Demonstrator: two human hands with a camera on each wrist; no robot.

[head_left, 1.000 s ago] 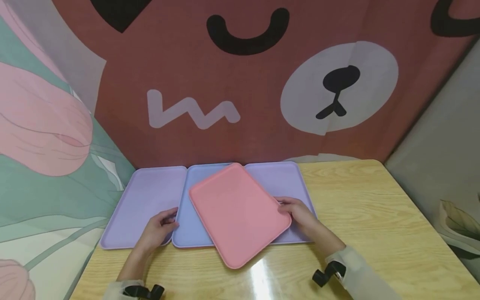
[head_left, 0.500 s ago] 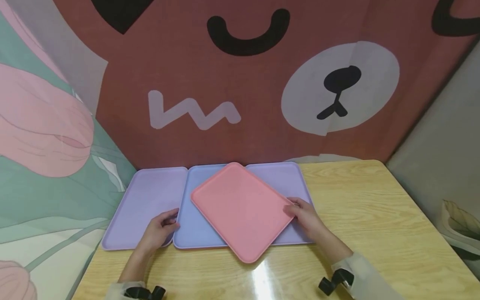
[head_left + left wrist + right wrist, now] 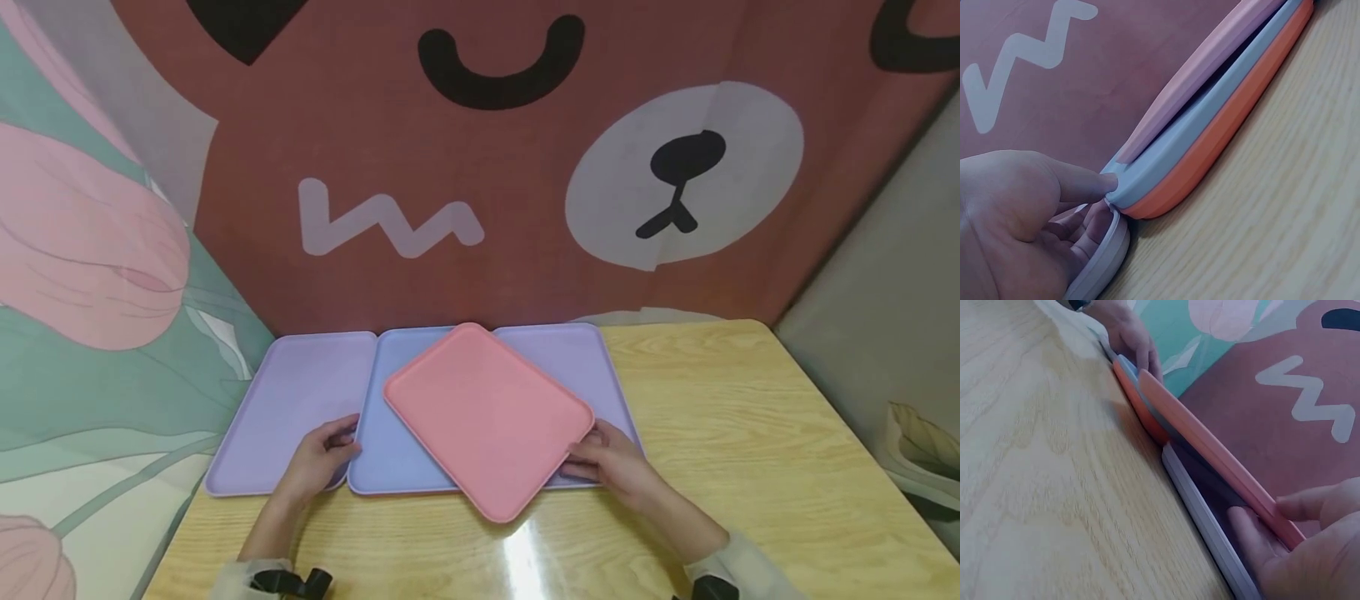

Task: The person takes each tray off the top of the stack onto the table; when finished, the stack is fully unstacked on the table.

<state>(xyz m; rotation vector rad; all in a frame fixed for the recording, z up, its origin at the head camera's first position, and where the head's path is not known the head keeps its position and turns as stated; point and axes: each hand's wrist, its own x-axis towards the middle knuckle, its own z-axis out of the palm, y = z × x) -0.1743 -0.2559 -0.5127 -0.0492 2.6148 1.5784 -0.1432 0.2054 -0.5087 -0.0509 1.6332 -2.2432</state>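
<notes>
My left hand (image 3: 318, 454) holds the left edge of a blue tray (image 3: 371, 462), its thumb on the rim in the left wrist view. Beneath the blue tray lies an orange tray (image 3: 1210, 153). A pink tray (image 3: 487, 417) lies turned askew across the blue tray and the right purple tray (image 3: 581, 358), partly covering both. My right hand (image 3: 618, 467) grips the pink tray near its right corner, thumb on top and fingers underneath. In the right wrist view, this side of the pink tray stands raised above the purple one.
A left purple tray (image 3: 311, 375) lies beside the blue one, partly under my left hand. All rest on a wooden table (image 3: 750, 433) along a bear-print cloth (image 3: 510, 292). A beige object (image 3: 918, 442) stands beyond the table's right edge.
The pink tray has turned further askew, its right corner shifting right and its front corner shifting right and slightly back. My right hand has moved round that right corner toward me. My left hand stays put.
</notes>
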